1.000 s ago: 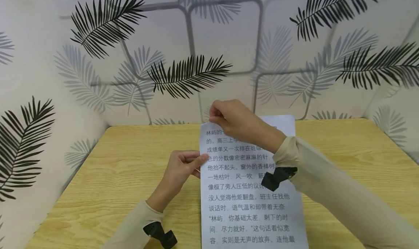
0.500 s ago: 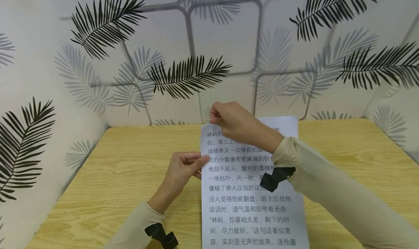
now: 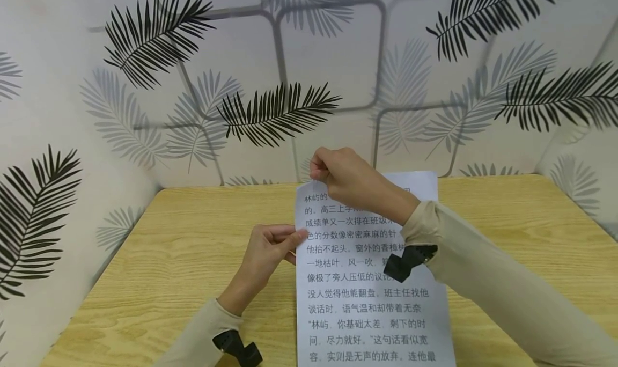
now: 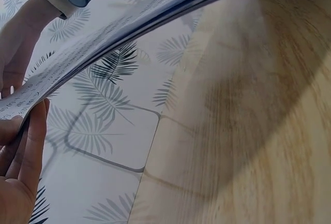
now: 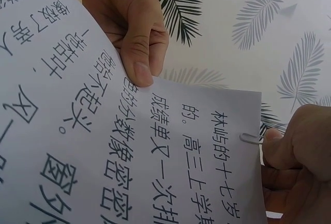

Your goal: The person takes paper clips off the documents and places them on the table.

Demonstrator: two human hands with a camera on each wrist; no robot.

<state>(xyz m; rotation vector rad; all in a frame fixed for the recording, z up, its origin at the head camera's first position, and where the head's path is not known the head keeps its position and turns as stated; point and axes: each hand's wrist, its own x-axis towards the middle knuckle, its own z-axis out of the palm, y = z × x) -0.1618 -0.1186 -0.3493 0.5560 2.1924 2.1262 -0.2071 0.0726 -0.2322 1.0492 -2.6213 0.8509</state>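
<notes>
A stack of white sheets (image 3: 367,313) with printed Chinese text is held up over the table, its lower end out of frame in the head view. My left hand (image 3: 265,254) pinches its left edge between thumb and fingers. Layered sheet edges of the stack (image 4: 155,19) show in the left wrist view. At the top edge, near the upper left corner, my right hand (image 3: 347,176) pinches a metal paper clip (image 5: 251,139). One looped end of the clip lies over the front of the top sheet; the rest is hidden by the fingers.
A wood-grain table (image 3: 193,211) lies beneath the paper, its far edge against a wall (image 3: 328,50) with a leaf pattern. Small black devices (image 3: 410,261) are strapped to both wrists, over beige sleeves (image 3: 487,281).
The stack has shifted very slightly, its top edge a little lower in the head view. Both hands keep their holds and have barely moved.
</notes>
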